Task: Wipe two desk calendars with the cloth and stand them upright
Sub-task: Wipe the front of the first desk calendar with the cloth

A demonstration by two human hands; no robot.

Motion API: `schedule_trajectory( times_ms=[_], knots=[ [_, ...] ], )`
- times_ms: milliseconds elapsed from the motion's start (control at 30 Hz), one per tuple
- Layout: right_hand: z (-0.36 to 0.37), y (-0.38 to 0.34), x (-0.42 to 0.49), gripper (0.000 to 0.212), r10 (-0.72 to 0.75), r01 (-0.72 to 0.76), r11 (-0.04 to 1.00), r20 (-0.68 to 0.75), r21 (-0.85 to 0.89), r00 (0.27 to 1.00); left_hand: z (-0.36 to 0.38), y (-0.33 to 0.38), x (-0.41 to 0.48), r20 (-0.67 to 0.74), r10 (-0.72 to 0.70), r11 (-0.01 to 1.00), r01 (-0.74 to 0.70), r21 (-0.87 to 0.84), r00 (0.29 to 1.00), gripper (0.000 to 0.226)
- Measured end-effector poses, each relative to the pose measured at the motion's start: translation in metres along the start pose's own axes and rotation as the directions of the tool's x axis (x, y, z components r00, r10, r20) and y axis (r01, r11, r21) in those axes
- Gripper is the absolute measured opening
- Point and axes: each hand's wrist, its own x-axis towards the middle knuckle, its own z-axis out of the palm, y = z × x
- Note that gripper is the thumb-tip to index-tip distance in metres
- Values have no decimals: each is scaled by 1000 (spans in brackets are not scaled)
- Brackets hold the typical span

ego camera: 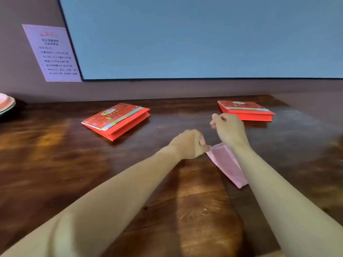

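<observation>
Two red desk calendars lay collapsed flat on the dark wooden table (55, 154), neither one standing. The left desk calendar (115, 120) rested at an angle toward the far middle of the table, its spiral binding along the left edge and a row of coloured tabs along the right. The right desk calendar (245, 110) lay well apart from it, near the far right corner, close to the wall. Nearer the person, between the two forearms, the folded pink cloth (225, 162) lay on the table, its right side hidden beneath the right forearm. The left hand (189, 143) had its fingers curled, its grip pinching the cloth's near-left corner between thumb and fingertips. The right hand (229, 128) was raised just above and beyond the cloth, in front of the right desk calendar without touching it; its grip was closed into a loose fist, and only the back of the hand and the curled knuckles showed, with nothing visible inside. Against the wall behind the table hung a large blue-grey panel (204, 34) with a dark frame, and a printed notice (52, 52) was stuck beside its left edge. A stack of plates (6, 104) sat at the table's far left edge, cut off by the view.
</observation>
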Motion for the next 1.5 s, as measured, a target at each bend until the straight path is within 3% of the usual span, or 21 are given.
schedule_trajectory(
  times_ms=[133, 233, 400, 533, 600, 733, 833, 900, 1000, 1233, 1400, 1500],
  knots=[
    [-13, 18, -8, 38, 19, -19, 1000, 18, -6, 1000, 22, 22, 1, -9, -35, 995, 35, 93, 999, 29],
    [-12, 27, -7, 32, 6, -6, 1000, 18, 3, 1000, 28, 28, 3, -34, -41, 998, 43, 49, 999, 22],
    [-9, 26, -9, 24, -71, 71, 998, 10, -1, 997, 13, 21, 5, -45, 59, 998, -58, 23, 997, 12],
    [0, 15, -10, 16, -115, 120, 987, -48, 107, 992, -18, 17, -2, -192, 98, 985, -122, -119, 976, 10],
    [4, 5, -13, 22, -123, 133, 970, -60, 202, 991, -40, 13, -8, -273, 105, 969, -161, -189, 956, 11],
    [26, -20, -15, 35, -58, 41, 905, 26, 423, 998, -83, -9, -22, -360, 46, 921, -180, -346, 932, 14],
    [51, -41, -22, 36, -9, -120, 826, 224, 552, 974, -108, -25, -34, -423, 5, 901, -187, -391, 906, 14],
    [70, -53, -30, 39, -37, -214, 759, 368, 615, 929, -120, -38, -41, -465, -36, 901, -172, -398, 885, 15],
    [95, -68, -39, 32, -103, -270, 671, 447, 690, 888, -135, -65, -51, -515, -113, 884, -151, -443, 850, 16],
    [144, -101, -38, 23, -255, -280, 617, 523, 736, 813, -167, -122, -63, -598, -294, 844, -91, -528, 746, 20],
    [182, -112, -26, 15, -204, -239, 582, 424, 778, 883, -178, -150, -59, -573, -358, 871, 42, -490, 737, 29],
    [197, -99, -21, 27, -124, -273, 525, 390, 806, 912, -181, -163, -58, -516, -426, 855, 145, -498, 743, 32]
  ],
)
